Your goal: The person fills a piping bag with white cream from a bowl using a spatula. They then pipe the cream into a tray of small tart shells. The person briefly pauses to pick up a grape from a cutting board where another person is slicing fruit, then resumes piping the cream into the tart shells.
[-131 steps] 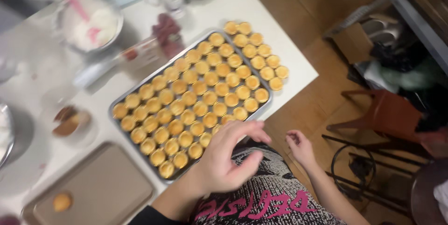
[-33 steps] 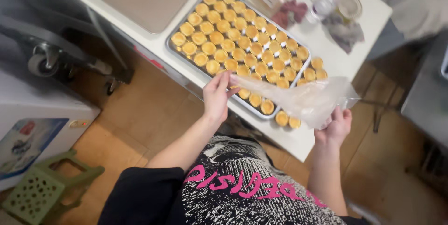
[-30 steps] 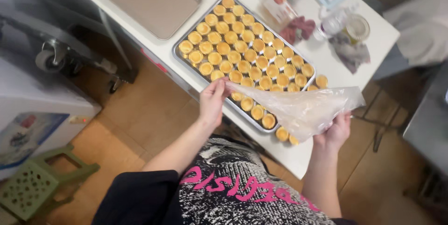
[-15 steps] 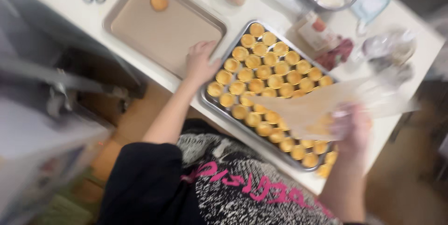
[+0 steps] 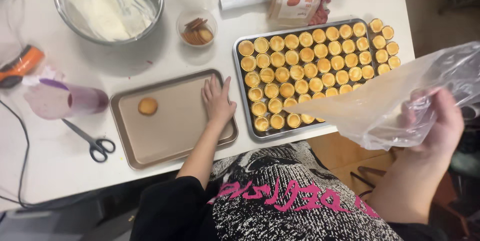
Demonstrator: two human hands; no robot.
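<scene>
While the left hand [image 5: 218,102] lies flat with its fingers spread on the right part of the brown tray [image 5: 150,143], its grip released and holding nothing, the right hand [image 5: 436,121] is raised off to the right, beyond the edge of the white surface [image 5: 65,161], its grip clenched on a clear plastic bag [image 5: 385,103]. The bag stretches leftward from that hand and tapers to a point over the lower right corner of the metal baking sheet [image 5: 240,78], which is packed with rows of small golden tart shells [image 5: 300,66]. A few more shells sit on the surface just beside the sheet's upper right corner. A single round cookie [image 5: 148,106] rests on the left part of the brown tray, well apart from the left hand. Scissors [image 5: 92,141] lie just left of the tray. Farther up stand a steel mixing bowl [image 5: 107,3] of pale cream and a small cup of biscuits [image 5: 196,27].
</scene>
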